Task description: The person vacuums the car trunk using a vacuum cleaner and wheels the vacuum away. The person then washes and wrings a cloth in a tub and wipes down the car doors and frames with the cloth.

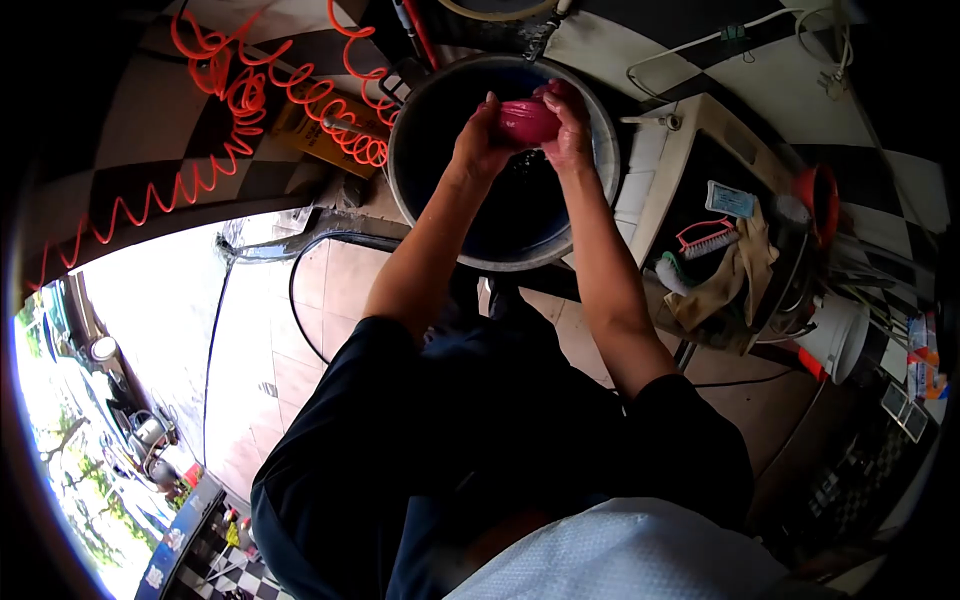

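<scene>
Seeing an orange coiled hose (pixel 250 101) against black-and-white tiles (pixel 150 112) at left, then pinkish floor (pixel 310 290). Gripping a red cloth (pixel 528 122) over a tub (pixel 422 125) between curled fingers of left hand (pixel 481 142) and right hand (pixel 570 135). Noticing, rightward, a blue packet (pixel 730 199), printed too small to read, beside a brush (pixel 708 241) on a stand (pixel 668 175).

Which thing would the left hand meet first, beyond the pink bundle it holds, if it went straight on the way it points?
Past the pink bundle, the left hand would probably meet the far rim of the round tub first. Depth is unclear from this view, so it might pass above instead.
</scene>
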`<state>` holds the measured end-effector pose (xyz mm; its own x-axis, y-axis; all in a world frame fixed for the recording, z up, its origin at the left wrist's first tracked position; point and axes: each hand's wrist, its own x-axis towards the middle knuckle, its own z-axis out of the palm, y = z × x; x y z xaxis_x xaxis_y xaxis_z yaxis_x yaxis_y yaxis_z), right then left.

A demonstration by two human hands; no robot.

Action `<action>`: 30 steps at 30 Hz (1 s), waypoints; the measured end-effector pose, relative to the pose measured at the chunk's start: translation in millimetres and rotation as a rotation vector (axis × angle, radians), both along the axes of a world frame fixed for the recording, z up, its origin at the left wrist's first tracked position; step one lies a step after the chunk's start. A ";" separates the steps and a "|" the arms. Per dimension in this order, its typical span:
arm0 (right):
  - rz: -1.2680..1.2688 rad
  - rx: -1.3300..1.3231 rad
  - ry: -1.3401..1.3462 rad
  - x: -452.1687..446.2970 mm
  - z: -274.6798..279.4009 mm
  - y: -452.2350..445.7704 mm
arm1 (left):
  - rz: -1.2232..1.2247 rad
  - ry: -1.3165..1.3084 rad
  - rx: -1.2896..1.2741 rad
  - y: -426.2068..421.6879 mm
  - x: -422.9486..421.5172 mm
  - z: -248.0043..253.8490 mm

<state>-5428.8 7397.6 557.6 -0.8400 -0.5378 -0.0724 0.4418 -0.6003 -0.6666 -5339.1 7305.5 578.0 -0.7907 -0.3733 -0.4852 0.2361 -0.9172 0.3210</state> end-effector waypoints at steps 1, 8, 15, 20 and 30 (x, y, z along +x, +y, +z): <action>0.054 0.054 0.026 0.4 5.8 4.0 | 0.005 0.023 -0.024 -3.3 3.6 6.6; 0.584 -0.187 -0.439 14.0 2.8 9.1 | -0.059 -0.044 -1.833 -18.1 23.7 28.7; 0.072 -0.082 -0.270 24.0 7.2 -32.9 | 0.133 -0.160 -1.015 -12.4 13.3 56.4; -0.075 0.071 0.030 35.2 39.3 -40.1 | 0.137 -0.017 -0.298 -33.8 -6.9 4.9; 0.308 0.347 -0.206 33.8 53.2 -6.4 | -0.038 -0.028 -1.256 -56.0 26.1 59.1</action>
<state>-5395.1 7391.2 610.8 -0.5957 -0.6729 -0.4386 0.7070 -0.1801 -0.6839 -5313.1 7249.5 637.1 -0.8065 -0.5660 0.1711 0.1951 0.0184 0.9806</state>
